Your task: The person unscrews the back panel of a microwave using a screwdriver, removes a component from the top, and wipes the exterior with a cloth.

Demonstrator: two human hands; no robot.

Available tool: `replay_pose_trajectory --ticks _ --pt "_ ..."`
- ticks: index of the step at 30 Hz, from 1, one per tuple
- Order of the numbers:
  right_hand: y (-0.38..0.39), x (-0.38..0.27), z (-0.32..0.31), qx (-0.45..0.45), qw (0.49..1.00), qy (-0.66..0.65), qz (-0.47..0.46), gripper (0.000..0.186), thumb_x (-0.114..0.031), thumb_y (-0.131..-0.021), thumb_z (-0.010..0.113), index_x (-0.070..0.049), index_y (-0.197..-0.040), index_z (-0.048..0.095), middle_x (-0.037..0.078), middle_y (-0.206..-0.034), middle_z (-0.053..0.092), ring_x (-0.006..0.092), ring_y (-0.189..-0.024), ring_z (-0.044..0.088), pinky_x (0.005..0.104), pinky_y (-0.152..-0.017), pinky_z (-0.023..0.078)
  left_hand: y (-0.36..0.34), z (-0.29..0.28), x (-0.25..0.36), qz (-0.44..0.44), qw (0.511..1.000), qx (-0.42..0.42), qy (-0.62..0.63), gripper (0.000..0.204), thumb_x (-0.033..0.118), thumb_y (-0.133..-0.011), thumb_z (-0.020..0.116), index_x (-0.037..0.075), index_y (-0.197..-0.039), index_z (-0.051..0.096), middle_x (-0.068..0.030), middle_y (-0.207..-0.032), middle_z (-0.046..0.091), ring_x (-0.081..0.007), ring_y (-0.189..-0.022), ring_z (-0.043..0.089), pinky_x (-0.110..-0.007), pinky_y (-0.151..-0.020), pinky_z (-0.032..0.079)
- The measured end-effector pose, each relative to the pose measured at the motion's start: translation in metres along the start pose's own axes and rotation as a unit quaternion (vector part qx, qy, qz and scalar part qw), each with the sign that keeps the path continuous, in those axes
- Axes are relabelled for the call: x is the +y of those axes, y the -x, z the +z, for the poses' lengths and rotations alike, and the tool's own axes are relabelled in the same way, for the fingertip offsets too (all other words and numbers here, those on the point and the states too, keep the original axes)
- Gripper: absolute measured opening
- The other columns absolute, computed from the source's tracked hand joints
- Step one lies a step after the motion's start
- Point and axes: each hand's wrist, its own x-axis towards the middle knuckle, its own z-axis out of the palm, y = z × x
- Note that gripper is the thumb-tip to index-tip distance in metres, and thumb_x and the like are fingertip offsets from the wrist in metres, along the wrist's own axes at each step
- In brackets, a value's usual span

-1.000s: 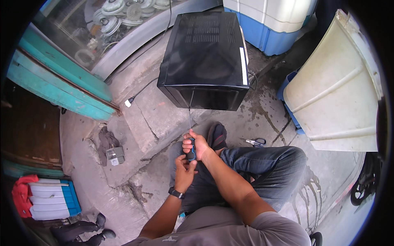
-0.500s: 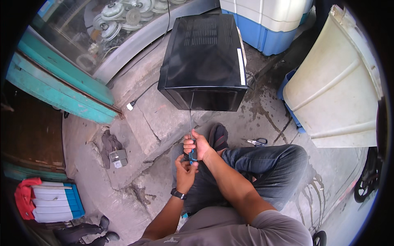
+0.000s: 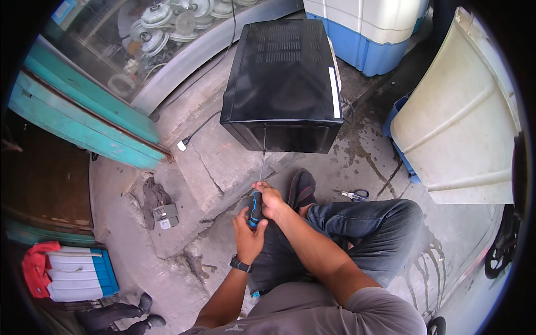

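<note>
A long screwdriver (image 3: 255, 210) with a blue and black handle points away from me in my two hands. The fingers of my right hand (image 3: 271, 201) curl round the upper handle, near the shaft. My left hand (image 3: 249, 237), with a dark watch on its wrist, grips the handle's lower end between thumb and fingers. The thin shaft reaches the lower edge of a black box-shaped appliance (image 3: 282, 84) with vent slots on top. Its glossy near face mirrors the shaft; whether the tip sits in a screw I cannot tell.
Scissors (image 3: 355, 195) lie on the concrete beside my knee. A cord ends in a white plug (image 3: 182, 146) left of the appliance. A small grey box (image 3: 166, 215) rests on dark cloth. Large pale containers (image 3: 452, 111) stand right; a glass case (image 3: 167, 33) stands at far left.
My right hand has turned round the screwdriver handle, so more of the handle shows. Both hands still hold it. The whole view has shifted slightly.
</note>
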Motion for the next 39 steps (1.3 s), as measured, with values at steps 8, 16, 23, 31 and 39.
replay_pose_trajectory --ticks 8,16,23,31,39 --pt "0.009 -0.001 -0.007 -0.080 0.994 -0.068 0.021 0.022 -0.030 -0.106 0.050 -0.012 -0.111 0.061 0.002 -0.087 0.054 0.0160 -0.077 0.051 0.0357 -0.070 0.047 0.003 0.002 -0.026 -0.470 0.638 -0.186 0.581 0.040 0.031 -0.102 0.058 0.000 -0.124 0.047 -0.0186 -0.108 0.061 -0.0263 -0.077 0.067 -0.038 -0.071 0.058" --pt "0.029 -0.016 0.022 -0.007 0.997 0.012 0.077 0.033 -0.039 -0.106 0.047 -0.010 -0.118 0.058 0.003 -0.085 0.057 0.0173 -0.074 0.056 0.0358 -0.066 0.049 0.004 0.013 -0.015 -0.013 0.997 -0.041 -0.068 0.043 0.015 -0.083 0.078 -0.002 -0.116 0.055 -0.0208 -0.104 0.054 -0.0384 -0.091 0.058 -0.046 -0.074 0.048" --pt "0.010 -0.012 -0.018 -0.273 0.900 -0.301 0.159 0.045 -0.049 -0.104 0.044 -0.008 -0.095 0.059 -0.001 -0.065 0.045 0.0111 -0.054 0.039 0.0300 -0.057 0.038 0.003 -0.004 -0.006 -0.485 0.563 -0.200 0.639 0.035 0.036 -0.103 0.057 0.004 -0.118 0.053 -0.0130 -0.093 0.068 -0.0205 -0.077 0.066 -0.036 -0.071 0.056" --pt "0.016 -0.005 0.009 0.039 0.983 0.176 -0.035 0.026 -0.029 -0.096 0.060 -0.007 -0.109 0.055 0.006 -0.089 0.056 0.0158 -0.079 0.055 0.0340 -0.071 0.048 0.014 0.030 -0.001 -0.046 0.998 -0.030 -0.030 0.041 0.021 -0.080 0.083 0.001 -0.103 0.056 -0.0142 -0.082 0.063 -0.0290 -0.066 0.063 -0.043 -0.062 0.048" --pt "0.002 -0.017 -0.012 -0.175 0.951 -0.209 0.144 0.027 -0.033 -0.105 0.048 -0.008 -0.110 0.055 0.002 -0.075 0.051 0.0128 -0.055 0.043 0.0334 -0.056 0.041 -0.012 -0.003 0.001 -0.397 0.785 -0.213 0.424 0.041 0.029 -0.097 0.068 0.003 -0.122 0.047 -0.0133 -0.092 0.065 -0.0212 -0.073 0.065 -0.034 -0.065 0.056"
